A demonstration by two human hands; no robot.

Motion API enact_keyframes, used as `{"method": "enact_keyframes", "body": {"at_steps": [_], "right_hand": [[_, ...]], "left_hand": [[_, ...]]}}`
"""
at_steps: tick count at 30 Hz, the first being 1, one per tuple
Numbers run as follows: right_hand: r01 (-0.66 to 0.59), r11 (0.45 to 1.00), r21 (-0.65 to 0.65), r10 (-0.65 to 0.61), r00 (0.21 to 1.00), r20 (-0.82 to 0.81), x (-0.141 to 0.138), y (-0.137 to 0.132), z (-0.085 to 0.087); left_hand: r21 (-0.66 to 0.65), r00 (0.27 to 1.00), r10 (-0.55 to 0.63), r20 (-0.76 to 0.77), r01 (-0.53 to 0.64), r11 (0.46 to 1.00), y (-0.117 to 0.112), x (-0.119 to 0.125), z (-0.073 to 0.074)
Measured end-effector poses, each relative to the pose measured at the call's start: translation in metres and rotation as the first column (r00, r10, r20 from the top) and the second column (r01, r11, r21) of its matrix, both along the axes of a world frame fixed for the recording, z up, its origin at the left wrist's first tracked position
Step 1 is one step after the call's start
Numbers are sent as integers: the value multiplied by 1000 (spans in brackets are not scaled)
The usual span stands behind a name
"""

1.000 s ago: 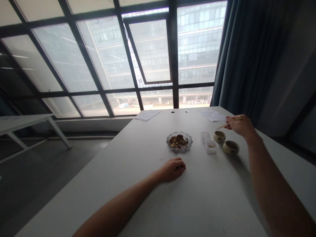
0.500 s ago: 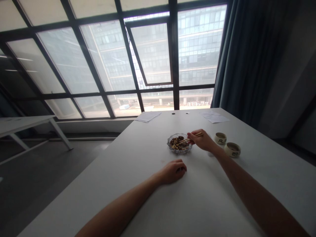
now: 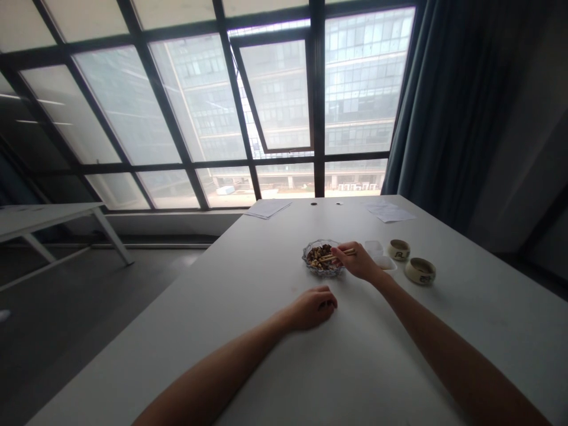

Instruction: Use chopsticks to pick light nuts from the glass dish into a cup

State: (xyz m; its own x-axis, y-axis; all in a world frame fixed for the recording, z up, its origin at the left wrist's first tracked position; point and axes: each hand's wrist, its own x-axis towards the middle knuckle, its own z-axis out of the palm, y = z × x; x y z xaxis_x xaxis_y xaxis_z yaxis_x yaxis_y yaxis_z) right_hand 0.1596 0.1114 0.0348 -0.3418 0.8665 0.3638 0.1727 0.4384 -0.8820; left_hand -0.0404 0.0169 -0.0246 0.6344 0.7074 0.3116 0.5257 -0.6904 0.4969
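My right hand (image 3: 357, 261) is closed around a pair of wooden chopsticks (image 3: 329, 258). Their tips reach into a clear scalloped glass bowl (image 3: 306, 264) that holds small brown and pale mixed pieces (image 3: 316, 255), of a kind too small to make out. Whether the tips pinch a piece cannot be seen. In front of the bowl, my left hand (image 3: 314, 307) rests on the white table with its fingers curled in a loose fist, and nothing shows in it. Just beyond my right hand is a clear plastic container (image 3: 387, 264) with its lid side (image 3: 373, 247) folded back, partly hidden by the hand.
Two cream cups with dark markings, a farther one (image 3: 399, 249) and a nearer one (image 3: 420, 272), stand right of the container. Papers lie at the table's far left (image 3: 267, 208) and far right (image 3: 387, 211). Another white table (image 3: 53, 214) stands at left, beyond the floor.
My right hand has shifted a little left and down, bringing the chopsticks lower over the bowl. More of the plastic container shows now. The left hand stays in place.
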Motion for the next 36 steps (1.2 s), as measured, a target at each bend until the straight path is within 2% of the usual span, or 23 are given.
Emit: {"method": "enact_keyframes", "body": {"at_steps": [5,12,15,21,26,36], "right_hand": [[32,999,27,-32,999,9,1,4,-2],[63,998,18,-63,998,-28,20,0,27],[41,999,14,-41,999,-31,24,-2,33],[22,1000,-11,-22,999,42,12,-9,23],[31,998,-47,-30,999,15,8,-4,13],[50,998,-35,-51,998,-25,1,-1,5]], "left_hand": [[-3,1000,1,1,-1,1000,1,2,0],[-5,1000,0,9,0,1000,3,1,1],[-8,1000,-1,2,1,1000,3,0,1],[-8,1000,-4,9,4,1000,1,3,1],[-9,1000,-6,10,6,1000,1,3,0],[0,1000,-11,18,11,1000,-1,-1,1]]}}
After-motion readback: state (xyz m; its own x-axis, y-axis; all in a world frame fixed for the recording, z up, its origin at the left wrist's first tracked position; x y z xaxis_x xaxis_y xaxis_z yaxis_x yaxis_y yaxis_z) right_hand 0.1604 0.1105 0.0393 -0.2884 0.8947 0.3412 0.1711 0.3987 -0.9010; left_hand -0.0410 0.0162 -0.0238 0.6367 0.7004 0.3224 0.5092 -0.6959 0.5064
